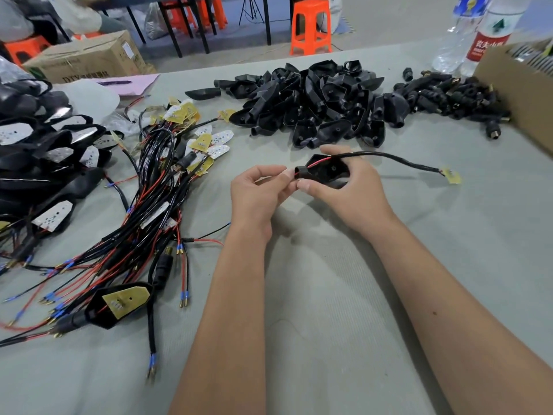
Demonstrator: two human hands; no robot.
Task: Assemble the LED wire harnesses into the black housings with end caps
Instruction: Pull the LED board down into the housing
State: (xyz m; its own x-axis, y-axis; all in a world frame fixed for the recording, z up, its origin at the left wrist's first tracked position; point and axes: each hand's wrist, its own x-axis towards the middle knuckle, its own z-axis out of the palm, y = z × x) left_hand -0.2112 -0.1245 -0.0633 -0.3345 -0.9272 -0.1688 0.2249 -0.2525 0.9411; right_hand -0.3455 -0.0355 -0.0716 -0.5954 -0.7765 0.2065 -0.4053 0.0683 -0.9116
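Right hand [335, 187] gripped light, rigid black plastic housing [324, 170]; left hand [260, 190] pinched thin, floppy red-and-black wire [386, 157] at housing's neck. Small yellow LED board [452, 176] right of housing looked fragile; better to hold the cable.

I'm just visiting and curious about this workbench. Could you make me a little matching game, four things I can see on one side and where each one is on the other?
Things:
1. black housing
2. pile of empty housings
3. wire harness bundle
4. orange stool

Places:
A. on the floor beyond the table
B. on the table left of the hands
C. held in the right hand
D. on the table behind the hands

Pairs: 1-C, 2-D, 3-B, 4-A
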